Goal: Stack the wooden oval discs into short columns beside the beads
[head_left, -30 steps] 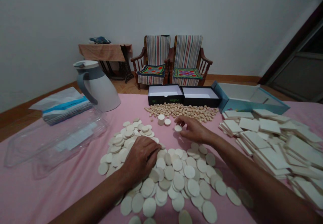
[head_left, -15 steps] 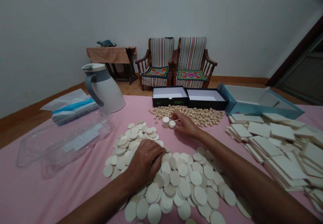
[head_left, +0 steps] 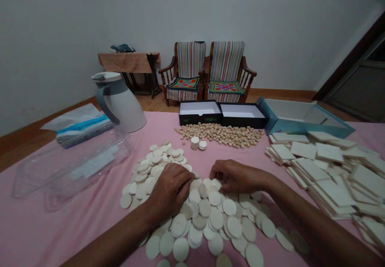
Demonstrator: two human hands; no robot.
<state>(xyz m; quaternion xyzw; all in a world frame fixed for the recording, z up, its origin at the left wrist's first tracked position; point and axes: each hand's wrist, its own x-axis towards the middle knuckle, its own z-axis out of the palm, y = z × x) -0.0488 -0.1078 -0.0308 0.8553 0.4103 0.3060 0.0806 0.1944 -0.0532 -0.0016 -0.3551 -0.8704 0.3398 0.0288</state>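
A wide pile of thin, pale round wooden discs [head_left: 216, 217] spreads over the pink cloth in front of me. My left hand [head_left: 173, 185] rests on the pile with its fingers curled, and a disc's edge shows at its fingertips. At the pile's far edge is my right hand [head_left: 239, 176], its fingers bent down and closed toward the discs; the tips are hidden. Beyond the hands stand two small stacks of discs side by side, a taller left stack [head_left: 195, 142] and a lower right stack [head_left: 202, 145]. Neither hand touches them.
Small wooden beads [head_left: 222, 134] lie before two black boxes [head_left: 200, 118]. On the right are a blue box [head_left: 306, 127] and heaped square wooden pieces [head_left: 313, 170]. A grey-white jug [head_left: 126, 108], a tissue pack [head_left: 84, 128] and a clear plastic container [head_left: 90, 166] occupy the left.
My right hand has drawn back from the two small stacks to the edge of the disc pile. My left hand stays on the pile. The view has shifted slightly.
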